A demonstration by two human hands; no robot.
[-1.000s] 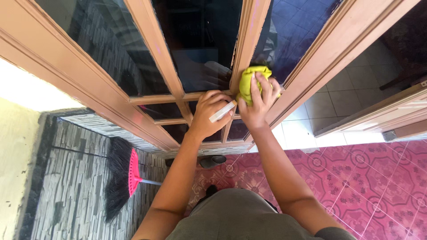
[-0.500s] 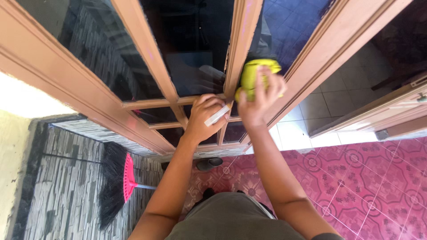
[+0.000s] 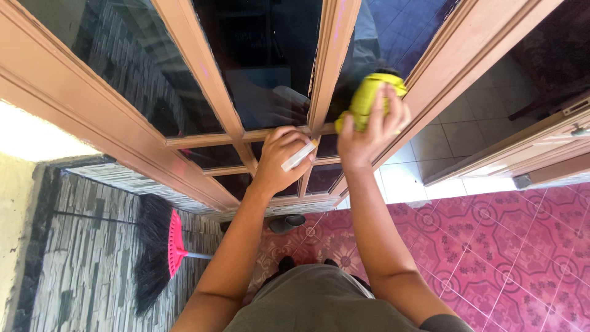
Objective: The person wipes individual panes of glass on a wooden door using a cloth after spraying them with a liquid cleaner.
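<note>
My right hand [image 3: 369,132] presses a crumpled yellow-green cloth [image 3: 372,95] against the dark glass pane [image 3: 387,37] of a wooden-framed window door [image 3: 326,67], close to its right stile. My left hand [image 3: 279,163] rests on the lower crossbar and grips a small flat white strip [image 3: 299,156] that sticks out between its fingers. Both forearms reach up from my grey shirt [image 3: 319,304] at the bottom.
A pink-headed black broom [image 3: 161,252] leans on the grey stone-tiled wall [image 3: 92,258] at the left. A dark sandal [image 3: 287,223] lies at the frame's foot. Red patterned floor tiles [image 3: 510,246] spread to the right, with an open door leaf [image 3: 534,160] beyond.
My right hand has slid the cloth up and to the right along the glass. My left hand has stayed on the crossbar with the white strip.
</note>
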